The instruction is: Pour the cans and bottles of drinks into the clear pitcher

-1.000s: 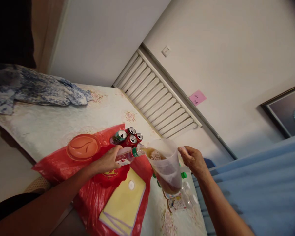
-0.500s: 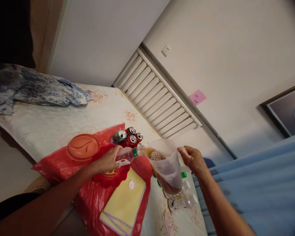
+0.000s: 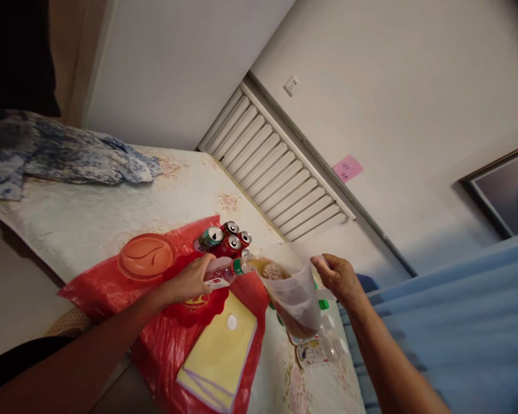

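My left hand (image 3: 192, 280) is wrapped round a clear plastic bottle (image 3: 219, 272) with a green band at its neck. The bottle lies tilted, its mouth at the lip of a translucent pitcher (image 3: 300, 296). My right hand (image 3: 337, 278) grips the pitcher's handle, most of which is hidden by the fingers. Brown liquid with foam on top fills part of the pitcher, which leans toward the bottle. Whether liquid is passing between them, I cannot tell. Beneath my left hand is a red scalloped dish (image 3: 198, 313) with a gold pattern.
Several drink cans (image 3: 228, 244) stand beyond the bottle. An orange lidded bowl (image 3: 147, 256), a yellow folder (image 3: 220, 351) and the dish rest on a red plastic bag (image 3: 155, 356). Bottles with green caps (image 3: 323, 305) are behind the pitcher. Patterned cloth (image 3: 82, 155) lies at far left.
The pitcher is tilted slightly more toward the bottle, and its liquid sits a little nearer the lip. Both hands keep their grips.
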Demonstrator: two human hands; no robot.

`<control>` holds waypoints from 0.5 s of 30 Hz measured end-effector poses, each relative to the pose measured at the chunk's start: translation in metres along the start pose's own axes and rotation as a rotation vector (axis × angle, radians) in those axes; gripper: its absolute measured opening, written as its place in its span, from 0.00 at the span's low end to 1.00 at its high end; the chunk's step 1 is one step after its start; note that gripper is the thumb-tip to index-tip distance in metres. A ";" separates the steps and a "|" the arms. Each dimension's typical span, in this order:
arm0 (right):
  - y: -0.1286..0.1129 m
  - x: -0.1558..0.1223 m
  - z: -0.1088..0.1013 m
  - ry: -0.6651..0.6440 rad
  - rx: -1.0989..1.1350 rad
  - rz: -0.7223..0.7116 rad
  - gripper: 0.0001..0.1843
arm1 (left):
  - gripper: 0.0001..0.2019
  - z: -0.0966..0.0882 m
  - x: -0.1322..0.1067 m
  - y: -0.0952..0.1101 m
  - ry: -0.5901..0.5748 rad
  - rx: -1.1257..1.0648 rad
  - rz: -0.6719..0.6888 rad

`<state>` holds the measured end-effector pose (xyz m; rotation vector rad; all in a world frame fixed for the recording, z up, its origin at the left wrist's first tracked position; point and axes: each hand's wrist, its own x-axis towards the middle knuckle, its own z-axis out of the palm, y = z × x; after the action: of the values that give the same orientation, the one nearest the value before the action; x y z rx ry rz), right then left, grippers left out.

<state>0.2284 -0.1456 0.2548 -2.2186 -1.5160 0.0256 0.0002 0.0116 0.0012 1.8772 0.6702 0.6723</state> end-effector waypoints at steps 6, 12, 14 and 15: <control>-0.004 -0.001 0.000 -0.014 0.000 0.006 0.31 | 0.26 -0.001 -0.001 0.002 -0.008 -0.005 -0.001; -0.007 -0.003 0.002 -0.017 0.004 0.005 0.30 | 0.27 -0.002 -0.002 0.004 -0.015 0.009 -0.026; -0.006 -0.004 0.003 -0.020 0.018 0.006 0.30 | 0.27 -0.002 -0.002 0.002 -0.017 0.004 -0.024; -0.004 -0.004 0.004 -0.020 0.028 0.009 0.30 | 0.27 -0.002 -0.002 0.001 -0.016 0.000 -0.017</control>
<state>0.2222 -0.1468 0.2517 -2.2095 -1.5069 0.0714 -0.0021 0.0112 0.0026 1.8728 0.6752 0.6450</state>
